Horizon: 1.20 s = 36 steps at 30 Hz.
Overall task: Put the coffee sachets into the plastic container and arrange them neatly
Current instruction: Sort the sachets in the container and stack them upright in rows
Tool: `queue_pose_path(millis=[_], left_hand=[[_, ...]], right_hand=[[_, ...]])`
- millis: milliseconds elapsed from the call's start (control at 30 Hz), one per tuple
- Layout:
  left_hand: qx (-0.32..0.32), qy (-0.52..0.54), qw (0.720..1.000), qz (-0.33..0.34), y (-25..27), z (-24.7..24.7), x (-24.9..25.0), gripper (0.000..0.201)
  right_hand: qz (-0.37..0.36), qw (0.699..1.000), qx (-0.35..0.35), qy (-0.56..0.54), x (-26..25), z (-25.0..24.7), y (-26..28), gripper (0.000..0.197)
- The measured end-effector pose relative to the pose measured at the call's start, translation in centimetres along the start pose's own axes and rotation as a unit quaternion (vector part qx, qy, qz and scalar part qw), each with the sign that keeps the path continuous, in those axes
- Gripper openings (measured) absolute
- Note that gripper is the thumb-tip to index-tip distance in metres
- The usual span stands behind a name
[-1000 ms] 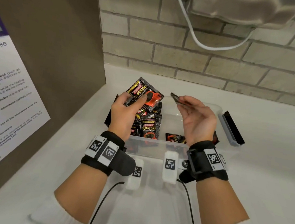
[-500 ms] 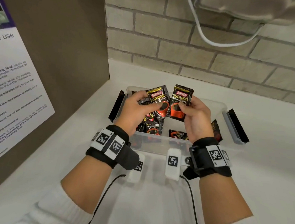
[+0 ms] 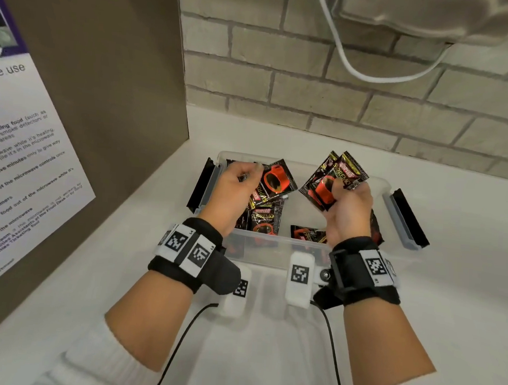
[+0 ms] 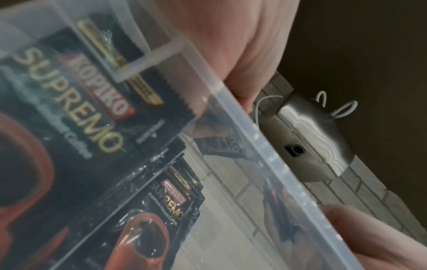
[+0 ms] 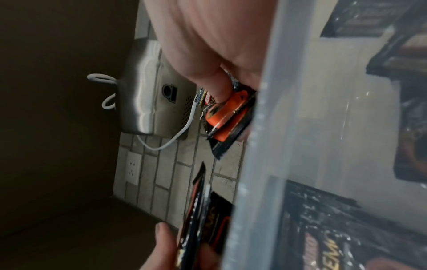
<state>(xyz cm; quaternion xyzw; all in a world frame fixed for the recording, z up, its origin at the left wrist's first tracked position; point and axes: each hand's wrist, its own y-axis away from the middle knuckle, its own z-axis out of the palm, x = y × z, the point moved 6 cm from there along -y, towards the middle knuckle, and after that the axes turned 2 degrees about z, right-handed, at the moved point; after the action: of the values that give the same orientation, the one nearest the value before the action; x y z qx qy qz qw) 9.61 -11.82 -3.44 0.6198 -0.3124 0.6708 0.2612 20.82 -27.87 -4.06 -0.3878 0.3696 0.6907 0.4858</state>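
Fingers of our left hand (image 3: 235,187) pinch a stack of Kopiko Supremo sachets (image 3: 274,183) at ten o'clock over the clear plastic container (image 3: 272,248). Our right hand (image 3: 347,208) grips two more sachets (image 3: 334,180), fanned upright at two o'clock.

Both hands hover above the container on the white counter (image 3: 451,299). Its black-trimmed latches (image 3: 408,218) lie open at either end.

We judge the task to be well along but unfinished. Several loose sachets (image 3: 264,220) already lie inside, overlapping and crooked, and the handfuls we hold must be laid down and squared.

Each black packet shows a red cup and reads "Kopiko Supremo". A poster (image 3: 21,156) at nine o'clock mentions microwave use.
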Motion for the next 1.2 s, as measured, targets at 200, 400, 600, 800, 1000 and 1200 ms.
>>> queue_pose_path(millis=[200, 400, 600, 800, 1000, 1200], left_hand=[[0.007, 0.035, 0.999, -0.035, -0.1, -0.1, -0.4, 0.028], [0.017, -0.068, 0.995, 0.068, 0.2, -0.3, 1.0, 0.03], [-0.019, -0.143, 0.982, 0.12, -0.1, 0.9, 3.0, 0.025], [-0.005, -0.074, 0.992, 0.104, -0.5, 1.1, 3.2, 0.023], [0.027, -0.047, 0.987, 0.151, 0.0, -1.1, 3.1, 0.034], [0.025, -0.025, 0.988, 0.148, 0.4, -1.0, 3.1, 0.067]], right_hand=[[-0.033, 0.998, -0.038, 0.027, -0.3, 1.1, 0.3, 0.024], [-0.053, 0.967, -0.237, 0.076, -2.2, 3.2, 2.2, 0.03], [-0.131, 0.775, -0.287, 0.548, -3.6, 6.3, 4.0, 0.01], [-0.115, 0.822, -0.258, 0.495, -2.3, 6.4, 3.8, 0.009], [-0.004, 0.983, -0.174, 0.058, -1.4, 2.9, 2.5, 0.033], [0.048, 0.981, -0.18, -0.052, -0.2, 3.3, 2.9, 0.04]])
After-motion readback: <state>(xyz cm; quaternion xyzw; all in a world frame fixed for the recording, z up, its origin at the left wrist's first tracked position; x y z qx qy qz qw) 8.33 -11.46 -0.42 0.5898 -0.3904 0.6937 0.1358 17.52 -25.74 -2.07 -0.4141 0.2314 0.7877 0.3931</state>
